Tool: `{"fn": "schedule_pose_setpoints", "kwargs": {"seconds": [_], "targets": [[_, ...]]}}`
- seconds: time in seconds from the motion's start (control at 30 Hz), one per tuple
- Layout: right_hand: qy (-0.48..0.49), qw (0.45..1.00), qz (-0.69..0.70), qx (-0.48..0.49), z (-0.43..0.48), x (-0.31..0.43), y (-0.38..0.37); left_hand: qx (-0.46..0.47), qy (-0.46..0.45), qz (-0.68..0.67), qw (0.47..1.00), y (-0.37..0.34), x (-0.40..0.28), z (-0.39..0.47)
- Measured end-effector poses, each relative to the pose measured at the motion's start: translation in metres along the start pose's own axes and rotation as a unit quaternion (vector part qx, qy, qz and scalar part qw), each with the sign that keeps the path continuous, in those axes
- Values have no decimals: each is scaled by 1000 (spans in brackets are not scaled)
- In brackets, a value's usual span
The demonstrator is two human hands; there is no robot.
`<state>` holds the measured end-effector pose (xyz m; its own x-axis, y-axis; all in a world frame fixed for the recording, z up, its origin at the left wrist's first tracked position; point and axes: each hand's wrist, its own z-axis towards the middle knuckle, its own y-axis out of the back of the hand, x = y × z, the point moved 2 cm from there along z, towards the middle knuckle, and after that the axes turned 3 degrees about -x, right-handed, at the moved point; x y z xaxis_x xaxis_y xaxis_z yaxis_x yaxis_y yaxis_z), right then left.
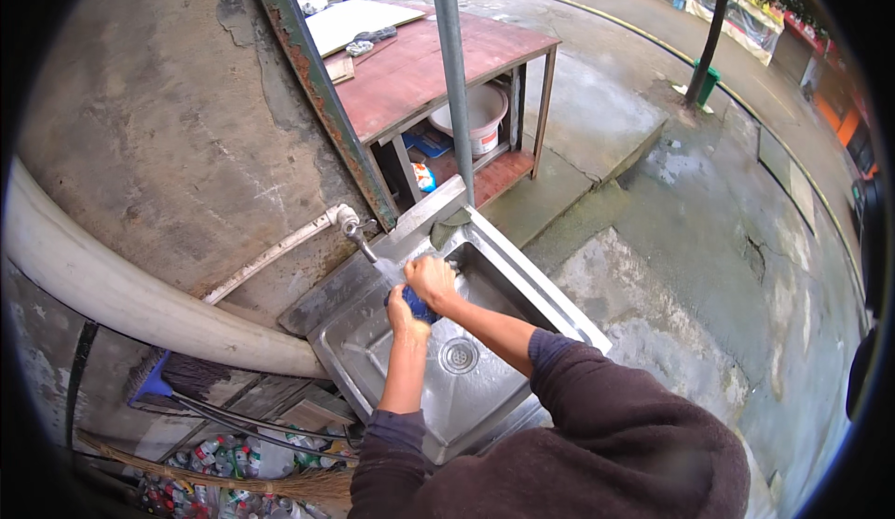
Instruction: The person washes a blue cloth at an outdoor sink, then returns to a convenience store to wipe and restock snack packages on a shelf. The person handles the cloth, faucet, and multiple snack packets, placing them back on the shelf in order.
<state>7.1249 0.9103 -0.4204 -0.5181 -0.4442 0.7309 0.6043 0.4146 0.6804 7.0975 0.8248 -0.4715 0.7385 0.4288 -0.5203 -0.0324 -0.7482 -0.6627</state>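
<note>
A dark blue item [419, 304], perhaps a cloth, is between my hands above the stainless steel sink [482, 386]; its exact kind is hidden by my fingers. My left hand [403, 311] grips it from the near left side. My right hand [430, 280] is bent into a fist against its upper side, fingers curled. Water runs from the metal tap [361, 243] onto or just beside my hands. Below them lies the round drain strainer [459, 356]. A green scouring pad or cloth [449, 228] rests on the sink's far corner.
A grey metal pole [453, 65] rises behind the sink, near a red-topped table [447, 58] with a white bucket [482, 117] under it. A thick pale pipe [140, 274] curves along the left. A broom [280, 483], a mop [178, 376] and plastic bottles [238, 456] lie lower left.
</note>
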Motion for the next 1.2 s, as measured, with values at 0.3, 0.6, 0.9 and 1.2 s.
{"fn": "schedule_pose_setpoints", "kwargs": {"seconds": [0.3,0.6,0.9,1.2], "targets": [[-11,999,42,-5,-7,-4,-3,-16,-32,-4,999,11,-12,1],[-330,560,526,549,-12,-39,2,139,-187,51,971,-13,-62,-25],[112,952,255,131,23,-10,-8,1,47,191,980,-3,-63,-34],[125,991,-37,27,-39,28,-8,114,42,-42,992,36,-3,25]]}}
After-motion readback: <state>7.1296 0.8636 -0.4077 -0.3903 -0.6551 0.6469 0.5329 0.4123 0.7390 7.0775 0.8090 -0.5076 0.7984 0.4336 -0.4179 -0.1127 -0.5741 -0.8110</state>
